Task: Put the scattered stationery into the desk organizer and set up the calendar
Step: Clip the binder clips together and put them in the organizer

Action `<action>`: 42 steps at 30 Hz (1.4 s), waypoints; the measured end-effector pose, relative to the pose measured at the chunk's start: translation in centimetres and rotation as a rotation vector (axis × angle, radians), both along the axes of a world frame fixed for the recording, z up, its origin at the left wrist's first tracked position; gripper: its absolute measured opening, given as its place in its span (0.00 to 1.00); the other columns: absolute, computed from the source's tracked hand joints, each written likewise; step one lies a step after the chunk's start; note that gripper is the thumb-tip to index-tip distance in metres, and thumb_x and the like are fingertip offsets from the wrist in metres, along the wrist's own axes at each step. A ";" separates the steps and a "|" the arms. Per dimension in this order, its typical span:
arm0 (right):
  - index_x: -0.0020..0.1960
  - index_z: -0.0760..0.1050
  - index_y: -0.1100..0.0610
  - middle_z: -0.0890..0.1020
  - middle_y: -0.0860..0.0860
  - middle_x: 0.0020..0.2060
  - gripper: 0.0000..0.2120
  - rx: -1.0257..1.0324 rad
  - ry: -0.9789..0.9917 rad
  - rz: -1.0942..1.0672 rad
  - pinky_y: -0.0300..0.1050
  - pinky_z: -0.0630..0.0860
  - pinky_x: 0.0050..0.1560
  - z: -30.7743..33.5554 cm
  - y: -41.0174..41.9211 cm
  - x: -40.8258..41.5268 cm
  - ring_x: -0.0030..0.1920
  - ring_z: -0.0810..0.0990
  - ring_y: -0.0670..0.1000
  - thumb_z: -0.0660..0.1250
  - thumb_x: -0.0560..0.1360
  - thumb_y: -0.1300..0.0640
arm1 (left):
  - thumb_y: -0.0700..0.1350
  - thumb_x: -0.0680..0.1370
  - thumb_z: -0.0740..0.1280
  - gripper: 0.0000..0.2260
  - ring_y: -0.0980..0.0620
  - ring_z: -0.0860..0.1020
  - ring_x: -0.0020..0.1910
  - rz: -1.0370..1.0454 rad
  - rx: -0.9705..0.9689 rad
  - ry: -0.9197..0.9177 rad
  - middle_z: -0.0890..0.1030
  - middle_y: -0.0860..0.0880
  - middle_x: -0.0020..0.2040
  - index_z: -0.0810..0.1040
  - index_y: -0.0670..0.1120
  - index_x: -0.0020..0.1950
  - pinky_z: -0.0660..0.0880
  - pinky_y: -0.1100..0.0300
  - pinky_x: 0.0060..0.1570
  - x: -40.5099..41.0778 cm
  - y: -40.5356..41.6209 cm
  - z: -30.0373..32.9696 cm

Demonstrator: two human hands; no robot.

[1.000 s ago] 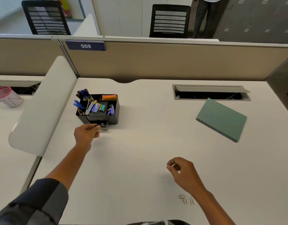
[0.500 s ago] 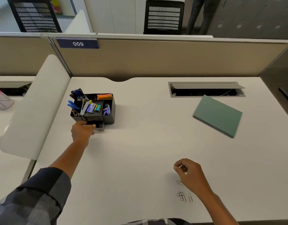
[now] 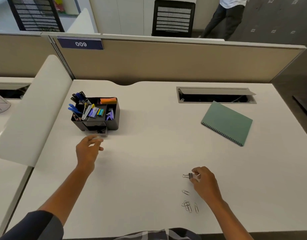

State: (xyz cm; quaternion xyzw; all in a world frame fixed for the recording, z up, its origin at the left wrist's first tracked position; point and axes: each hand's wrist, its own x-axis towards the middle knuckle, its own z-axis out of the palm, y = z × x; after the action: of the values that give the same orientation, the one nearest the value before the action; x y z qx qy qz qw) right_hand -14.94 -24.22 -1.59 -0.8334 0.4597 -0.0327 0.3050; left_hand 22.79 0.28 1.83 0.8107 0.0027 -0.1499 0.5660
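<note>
The desk is carrying everything, and the person is sitting at its near edge with both arms reaching over it. Far and to the right of the right grip, a green spiral notebook is lying flat; it is probably the calendar, and it is not yet standing up. The black desk organizer is standing just beyond the left grip, already holding pens, a stapler and small boxes, with its small front drawer pulled open toward that hand.

The left grip is hanging just in front of the drawer, fingers relaxed and apart, holding nothing as far as the blurred fingertips allow to see. The right grip is pinching a black binder clip between thumb and fingers; the clip's wire handles are pointing left, away from the palm, so its long axis is running roughly left to right. The organizer is lying far to the left and further away from this clip, well apart, and the left hand is much nearer to the drawer.

Just near the right wrist, loose paper clips are lying on the desk, still waiting to be collected.
</note>
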 end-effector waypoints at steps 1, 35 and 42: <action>0.56 0.82 0.55 0.79 0.45 0.49 0.13 0.000 0.007 0.028 0.37 0.71 0.46 -0.2 0.0 0.1 0.48 0.79 0.47 0.76 0.74 0.63 | 0.38 0.79 0.72 0.10 0.51 0.82 0.32 -0.008 0.000 0.012 0.87 0.45 0.49 0.83 0.43 0.60 0.75 0.59 0.37 -0.9 0.0 0.1; 0.44 0.82 0.50 0.85 0.43 0.38 0.08 0.308 -0.375 0.098 0.54 0.85 0.43 6.0 4.7 7.3 0.41 0.85 0.49 0.77 0.72 0.62 | 0.47 0.78 0.77 0.04 0.51 0.87 0.39 -0.751 0.010 0.058 0.88 0.53 0.44 0.88 0.50 0.52 0.80 0.65 0.43 -16.1 -5.6 2.7; 0.49 0.82 0.47 0.84 0.43 0.41 0.08 0.291 -0.386 0.147 0.49 0.85 0.44 6.4 6.0 8.6 0.43 0.85 0.48 0.76 0.74 0.58 | 0.44 0.78 0.76 0.02 0.49 0.86 0.38 -0.652 -0.004 0.043 0.88 0.51 0.41 0.88 0.47 0.47 0.80 0.63 0.41 -14.9 -4.6 2.5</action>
State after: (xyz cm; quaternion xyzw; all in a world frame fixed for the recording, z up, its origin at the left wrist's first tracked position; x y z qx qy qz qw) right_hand -6.33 -18.24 4.79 -0.7903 0.3309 -0.1021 0.5055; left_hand 7.85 -4.32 4.33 0.7644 -0.2452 -0.3402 0.4897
